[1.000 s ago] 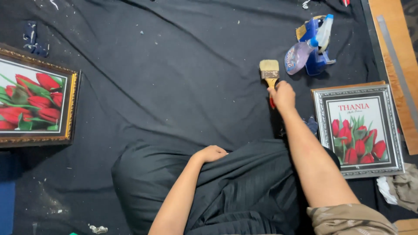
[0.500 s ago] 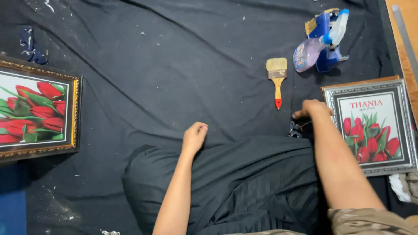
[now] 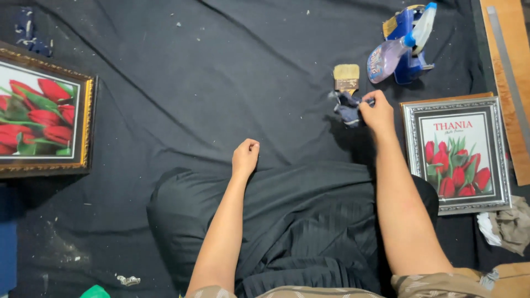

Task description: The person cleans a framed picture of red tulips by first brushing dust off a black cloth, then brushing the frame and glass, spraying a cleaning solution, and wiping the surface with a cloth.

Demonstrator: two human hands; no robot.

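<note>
Nearest us, our left hand point(image 3: 245, 157) rests in a loose fist on the dark skirt point(image 3: 309, 221), holding nothing. Since a moment ago, our right hand point(image 3: 379, 110) has left the paintbrush point(image 3: 346, 79) and now pinches a crumpled dark blue cloth point(image 3: 346, 107), lifted right of centre, just below the brush. Beyond, upper right, lies a spray bottle point(image 3: 393, 51).

Black cloth point(image 3: 193, 83) speckled with pale flecks; dark blue-grey rag point(image 3: 346, 106); red tulips with green leaves in a gold frame point(image 3: 88, 121) and a silver frame point(image 3: 409, 154); blue spray bottle point(image 3: 395, 52).
</note>
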